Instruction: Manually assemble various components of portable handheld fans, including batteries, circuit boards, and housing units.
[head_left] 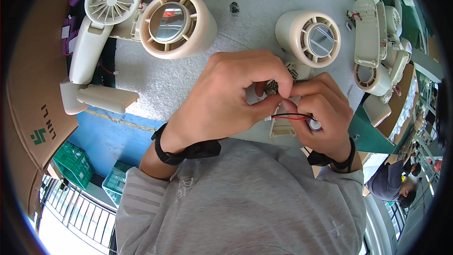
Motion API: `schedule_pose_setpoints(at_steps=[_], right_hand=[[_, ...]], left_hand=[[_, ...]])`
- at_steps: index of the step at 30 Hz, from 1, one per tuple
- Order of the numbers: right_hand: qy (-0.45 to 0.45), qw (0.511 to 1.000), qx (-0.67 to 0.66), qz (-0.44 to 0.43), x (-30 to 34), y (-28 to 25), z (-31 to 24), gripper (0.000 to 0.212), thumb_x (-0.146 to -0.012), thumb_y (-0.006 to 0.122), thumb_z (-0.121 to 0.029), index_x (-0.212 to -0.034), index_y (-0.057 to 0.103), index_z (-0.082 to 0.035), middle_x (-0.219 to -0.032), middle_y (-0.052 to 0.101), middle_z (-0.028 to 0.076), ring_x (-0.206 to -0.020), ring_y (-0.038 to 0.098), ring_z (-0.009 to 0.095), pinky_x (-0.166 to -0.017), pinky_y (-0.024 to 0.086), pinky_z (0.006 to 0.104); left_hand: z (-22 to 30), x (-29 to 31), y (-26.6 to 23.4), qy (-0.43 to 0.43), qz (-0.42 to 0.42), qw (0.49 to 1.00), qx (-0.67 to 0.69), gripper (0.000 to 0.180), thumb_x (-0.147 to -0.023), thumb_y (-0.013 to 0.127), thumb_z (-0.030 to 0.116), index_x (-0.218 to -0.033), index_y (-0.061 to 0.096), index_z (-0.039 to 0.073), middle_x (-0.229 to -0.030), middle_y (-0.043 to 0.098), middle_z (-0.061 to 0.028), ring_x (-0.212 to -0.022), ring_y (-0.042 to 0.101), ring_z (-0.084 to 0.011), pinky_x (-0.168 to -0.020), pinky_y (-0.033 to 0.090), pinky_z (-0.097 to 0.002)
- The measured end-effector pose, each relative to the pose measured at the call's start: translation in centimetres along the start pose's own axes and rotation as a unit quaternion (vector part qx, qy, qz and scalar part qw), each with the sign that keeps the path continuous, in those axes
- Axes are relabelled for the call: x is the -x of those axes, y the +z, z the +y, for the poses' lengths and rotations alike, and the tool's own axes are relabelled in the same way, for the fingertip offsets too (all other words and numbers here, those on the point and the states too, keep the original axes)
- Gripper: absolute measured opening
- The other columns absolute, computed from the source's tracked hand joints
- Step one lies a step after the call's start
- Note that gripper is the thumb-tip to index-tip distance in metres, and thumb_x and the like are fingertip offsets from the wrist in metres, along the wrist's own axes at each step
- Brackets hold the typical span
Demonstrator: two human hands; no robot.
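My left hand [236, 89] is closed, its thumb and index finger pinched near a small circuit board [272, 88]. What the fingertips hold is hidden. My right hand [323, 111] is closed beside it, the fingertips of both hands almost touching. From the right hand's curled fingers shows a small round silvery part [314, 124], with red and black wires [290, 114] looping leftward from it. Just beyond the hands lies a cream handheld fan [295, 30], its round head with a mirrored centre facing right. Part of an open cream casing [283, 127] shows beneath my hands.
Another cream fan head [203, 28] stands to the left, near a fan with a spoked grille [111, 1]. Opened fan casings [368, 33] lie at the right. A cardboard box [33, 66] borders the left; green crates [74, 163] stand below. A person [387, 179] is at far right.
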State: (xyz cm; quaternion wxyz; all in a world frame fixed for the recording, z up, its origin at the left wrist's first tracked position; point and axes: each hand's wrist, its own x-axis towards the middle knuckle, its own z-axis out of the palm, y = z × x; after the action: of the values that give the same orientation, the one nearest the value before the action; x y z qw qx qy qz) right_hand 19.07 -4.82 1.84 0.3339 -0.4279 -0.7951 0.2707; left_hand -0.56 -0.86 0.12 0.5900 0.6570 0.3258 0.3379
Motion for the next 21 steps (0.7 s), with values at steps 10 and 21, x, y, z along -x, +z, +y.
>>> schedule_pose_setpoints(at_steps=[10,21], right_hand=[[0.038,0.999,-0.020,0.022,-0.1,-1.5,0.0,0.028,-0.061,0.084,-0.001,-0.085,0.068,-0.003,-0.080,0.061,0.010,-0.065,0.057,0.017,-0.052,0.044,0.0266],[-0.005,0.999,0.004,0.048,-0.1,-1.6,0.5,0.030,-0.061,0.082,0.003,-0.090,0.074,-0.003,-0.079,0.058,0.008,-0.064,0.054,0.015,-0.049,0.040,0.0255]], left_hand=[[0.3,0.0,0.2,-0.038,0.008,0.999,0.012,0.025,-0.063,0.067,-0.016,-0.080,0.062,0.002,-0.082,0.062,-0.0071,-0.075,0.062,-0.0169,-0.065,0.048,-0.0256],[0.0,0.0,0.1,0.041,0.018,0.999,-0.002,0.022,-0.068,0.078,-0.004,-0.086,0.067,0.002,-0.080,0.064,-0.0077,-0.069,0.061,-0.0165,-0.059,0.046,-0.0249]])
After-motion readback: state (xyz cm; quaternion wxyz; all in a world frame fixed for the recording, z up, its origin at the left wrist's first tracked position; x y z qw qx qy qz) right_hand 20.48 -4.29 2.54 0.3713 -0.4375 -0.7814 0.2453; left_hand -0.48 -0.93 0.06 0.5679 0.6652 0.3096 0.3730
